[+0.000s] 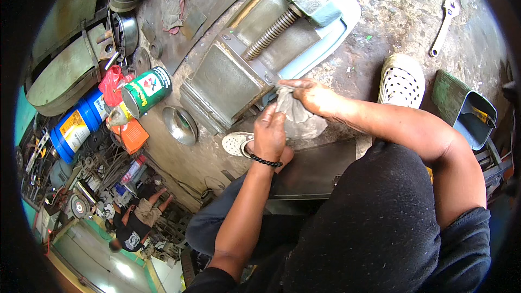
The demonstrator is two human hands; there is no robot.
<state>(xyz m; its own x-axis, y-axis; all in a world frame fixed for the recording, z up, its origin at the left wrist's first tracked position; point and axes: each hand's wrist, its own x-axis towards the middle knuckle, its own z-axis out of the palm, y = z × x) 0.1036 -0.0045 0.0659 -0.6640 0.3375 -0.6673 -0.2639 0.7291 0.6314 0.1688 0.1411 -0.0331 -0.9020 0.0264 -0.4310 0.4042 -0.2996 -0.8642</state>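
A grey cloth rag (296,109) is bunched between my two hands. My right hand (316,97) has its fingers closed on the upper part of it. Lower and to the left, my left hand (269,133) pinches the rag's edge, a black beaded bracelet around its wrist. Just beyond both hands a large machine vise (225,78) lies on the concrete floor. Its flat steel block is nearest my left hand, and a threaded screw (271,33) runs from it toward the blue-grey end casting (313,1). My fingertips partly cover the vise's near corner.
A round metal bowl (180,125), a green can (146,92) and a blue bucket (80,125) stand to the left. An adjustable wrench (445,27) lies far right, above a green metal box (458,106). Another person (138,220) is at the lower left.
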